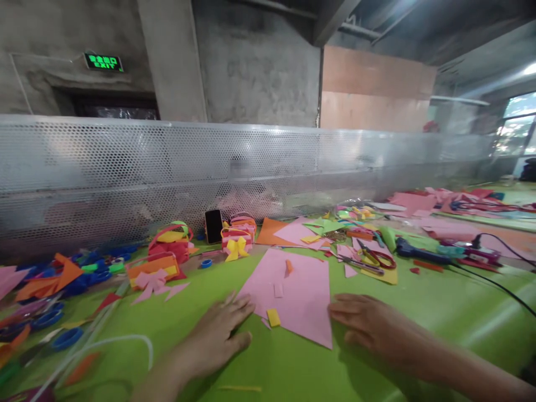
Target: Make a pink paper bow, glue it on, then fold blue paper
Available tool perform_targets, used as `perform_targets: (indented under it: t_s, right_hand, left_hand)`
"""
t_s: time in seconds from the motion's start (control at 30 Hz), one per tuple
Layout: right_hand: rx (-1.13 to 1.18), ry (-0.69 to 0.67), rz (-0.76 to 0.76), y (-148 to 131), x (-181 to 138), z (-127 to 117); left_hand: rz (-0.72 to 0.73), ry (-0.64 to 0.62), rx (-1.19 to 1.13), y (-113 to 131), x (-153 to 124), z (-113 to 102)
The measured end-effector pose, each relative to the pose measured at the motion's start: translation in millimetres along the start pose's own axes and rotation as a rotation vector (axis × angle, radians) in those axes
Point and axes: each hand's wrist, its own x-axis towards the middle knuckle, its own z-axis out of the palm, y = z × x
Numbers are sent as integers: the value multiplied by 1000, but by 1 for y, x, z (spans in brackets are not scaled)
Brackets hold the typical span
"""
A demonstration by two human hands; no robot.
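Observation:
A pink sheet (305, 290), paper or felt, lies flat on the green tabletop in front of me. On it rest a small orange piece (288, 266), a small pink piece (278, 290) and a yellow piece (273, 317) near its lower left edge. My left hand (221, 329) lies at the sheet's left edge, fingers stretched out, thumb apart, holding nothing. At the right edge is my right hand (368, 321), its fingers extended toward the sheet and also without anything in them.
Small craft bags (237, 240) and a phone (214, 226) stand beyond the sheet. Scissors (377, 257), a cutter knife (362, 265) and a dark-blue corded tool (421, 251) lie right. Blue rings (67, 338) and scraps crowd the left. A perforated metal screen (272, 156) runs behind.

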Motion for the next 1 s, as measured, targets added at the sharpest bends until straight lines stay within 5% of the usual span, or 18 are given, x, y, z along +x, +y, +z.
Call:
perform_targets:
  t_s: [0.13,0.23,0.47,0.6,0.83,1.0]
  right_hand:
    - [-128,127,255,58,-29,6]
    - [-106,137,382,77,-11,-7]
    - [85,15,109,30,119,-10]
    - [160,-91,-109,-14,153,8]
    - [242,-136,-419,-73,89,2]
    - [184,-112,-420,-52,-3,-20]
  left_hand:
    - [-3,8,-6,0,1,2]
    - [7,20,6,0,1,3]
    - [11,-28,14,-5,-1,2]
    - [-16,-72,-8,-5,-3,-1]
    - [-28,-55,-16,-1,-4,-3]
    - [-16,-34,-41,-1,-6,-2]
